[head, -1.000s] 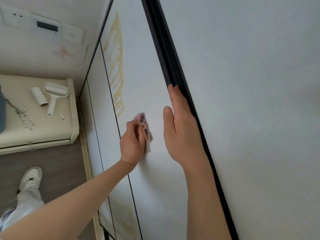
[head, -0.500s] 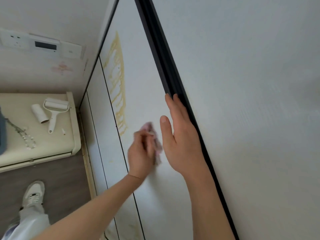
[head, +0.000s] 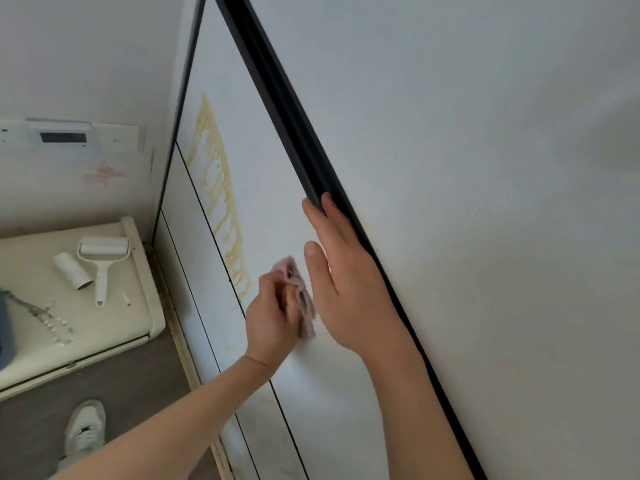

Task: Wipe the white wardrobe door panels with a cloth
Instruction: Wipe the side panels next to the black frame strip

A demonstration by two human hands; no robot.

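Wiping under way: left hand (head: pixel 272 318) clenching crumpled pink cloth (head: pixel 300 297) against white wardrobe door panel (head: pixel 263 188), right hand (head: pixel 341 282) flat with fingers (head: pixel 320 223) straight beside black frame strip (head: pixel 301 133); next, probably sweeping far-left onto yellow streaky stain (head: pixel 221 195).

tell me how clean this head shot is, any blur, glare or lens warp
Head view: soft, even daylight with no glare on the white door; wide-angle tilt slants the black frame; the left hand and pink cloth look slightly smeared, the right hand sharper; a faint shadow lies under the hands.
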